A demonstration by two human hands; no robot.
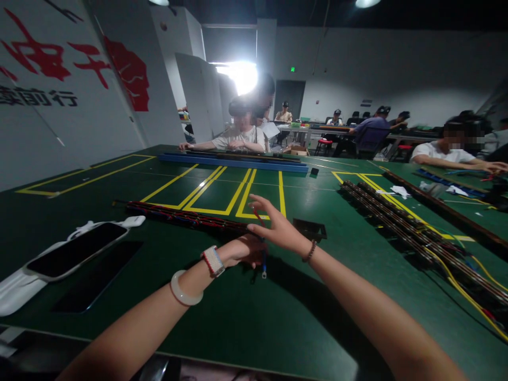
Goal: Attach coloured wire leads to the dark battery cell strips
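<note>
My left hand, with a watch and a pale bangle at the wrist, is curled at the near end of a long dark wire bundle with red and blue wires. Its fingertips are partly hidden under my right hand. That hand reaches across from the right, thumb and index finger apart, with a red wire showing between them. Below both hands hangs a blue cable end with a metal ring terminal.
A white device with a dark screen and a dark flat panel lie left. A black frame sits right of my hands. Wired dark strips lie farther right. A blue rail crosses the far side, near a seated person.
</note>
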